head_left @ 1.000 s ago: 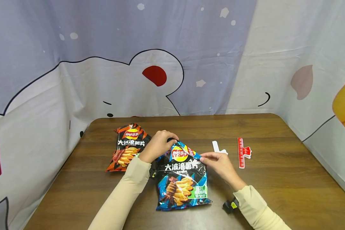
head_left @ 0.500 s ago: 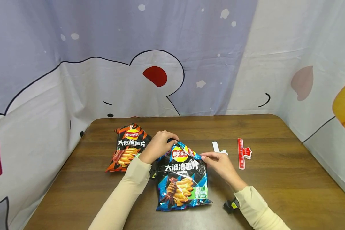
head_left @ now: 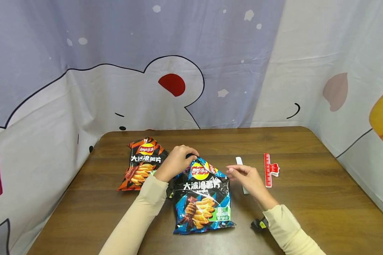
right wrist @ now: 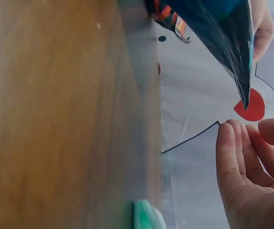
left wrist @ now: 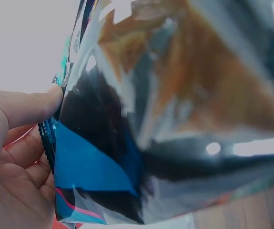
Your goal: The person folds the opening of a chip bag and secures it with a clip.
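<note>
Blue crisp bag flat on table, top corner pinched up

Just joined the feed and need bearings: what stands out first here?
The shiny blue foil crisp bag lies mid-table, its top corner pinched by the left hand. The right hand hovers just off the bag's right edge, holding nothing. An orange-and-black crisp bag lies to the left, a red plastic ruler-marked clip to the right.
</note>
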Demonstrator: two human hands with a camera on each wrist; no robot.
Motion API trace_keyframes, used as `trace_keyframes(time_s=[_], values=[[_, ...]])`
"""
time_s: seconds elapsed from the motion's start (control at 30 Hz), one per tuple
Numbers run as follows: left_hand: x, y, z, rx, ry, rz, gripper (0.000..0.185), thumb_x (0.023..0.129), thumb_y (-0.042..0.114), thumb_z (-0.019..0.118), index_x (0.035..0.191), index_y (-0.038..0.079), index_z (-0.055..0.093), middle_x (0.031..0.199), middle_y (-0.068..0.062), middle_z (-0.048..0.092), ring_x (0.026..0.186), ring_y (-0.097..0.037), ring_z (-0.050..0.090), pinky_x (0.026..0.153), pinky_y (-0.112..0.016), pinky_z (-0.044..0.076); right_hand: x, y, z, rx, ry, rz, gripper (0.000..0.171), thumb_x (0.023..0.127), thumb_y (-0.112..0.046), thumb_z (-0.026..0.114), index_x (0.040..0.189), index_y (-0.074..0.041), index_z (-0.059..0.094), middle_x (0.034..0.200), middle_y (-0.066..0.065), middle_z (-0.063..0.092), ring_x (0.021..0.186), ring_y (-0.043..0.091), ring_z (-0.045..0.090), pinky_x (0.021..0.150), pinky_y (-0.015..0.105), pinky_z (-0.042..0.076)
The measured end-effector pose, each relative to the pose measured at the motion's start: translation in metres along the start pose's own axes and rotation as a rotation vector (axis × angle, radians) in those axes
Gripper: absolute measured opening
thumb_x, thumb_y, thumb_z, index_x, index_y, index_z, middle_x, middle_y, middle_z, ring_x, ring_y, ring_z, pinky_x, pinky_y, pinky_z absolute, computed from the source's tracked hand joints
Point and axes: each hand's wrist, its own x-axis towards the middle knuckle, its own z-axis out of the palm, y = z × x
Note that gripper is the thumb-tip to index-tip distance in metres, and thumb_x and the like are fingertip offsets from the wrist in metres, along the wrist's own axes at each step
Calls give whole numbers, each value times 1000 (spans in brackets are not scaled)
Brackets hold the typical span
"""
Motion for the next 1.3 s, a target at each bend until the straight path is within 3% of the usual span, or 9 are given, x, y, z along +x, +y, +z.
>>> trace_keyframes(time_s=[0.2, 0.43, 0.87, 1.3], values=[[-1, 0, 0, -5, -1, -4, 15, 93, 16, 64, 103, 14, 74, 103, -1, 72, 93, -16, 63, 80, -32, 52, 4, 2, -8, -27, 44, 4, 37, 94, -20, 63, 119, 8, 63, 113, 27, 66, 90, 20, 71, 81, 32, 56], [-1, 0, 1, -2, 2, -3, 15, 93, 16, 64, 102, 13, 74, 102, -2, 73, 92, -16, 62, 80, -32, 52, 7, 4, -17, -202, 133, 8, 34, 92, -25, 65, 116, -2, 69, 111, 15, 70, 85, -4, 60, 75, 19, 49], [-3, 4, -1, 2, -4, -4, 15, 93, 16, 63, 102, 13, 74, 102, -2, 72, 94, -17, 63, 82, -33, 52, 13, 13, -35, -272, 175, -52, 30, 93, -16, 63, 116, 3, 67, 114, 22, 67, 84, -12, 54, 76, 10, 46], [-2, 3, 1, 8, -6, 6, 15, 93, 17, 63, 103, 14, 74, 102, -2, 73, 94, -17, 63, 83, -33, 52, 16, 14, -46, -383, 113, -18, 37, 92, -10, 62, 122, 12, 59, 110, 27, 67, 93, 23, 65, 73, 15, 47]])
